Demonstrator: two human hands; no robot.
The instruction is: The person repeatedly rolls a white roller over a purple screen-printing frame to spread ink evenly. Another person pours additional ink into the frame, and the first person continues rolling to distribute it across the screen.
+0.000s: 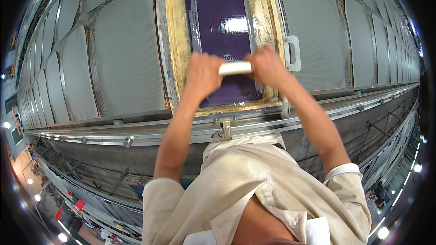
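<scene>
Both my hands are closed around a pale squeegee point(235, 68), seen as a short bar between them. My left hand point(203, 73) grips its left end and my right hand point(269, 66) its right end, with slight motion blur. They are over the lower part of a printing screen point(222, 9), whose mesh is dark purple with a glossy patch of reflected light. Pale lettering and a small emblem show on the mesh. Its frame point(175, 70) has a stained yellowish border. The squeegee's lower edge is hidden, so I cannot tell if it touches the mesh.
A white handle point(294, 53) projects from the frame's right side. Grey flat pieces point(127, 50) lie in rows along the long table on both sides. A metal rail point(150, 137) with knobs runs along the near edge, with a metal bracket point(226, 130) at my waist.
</scene>
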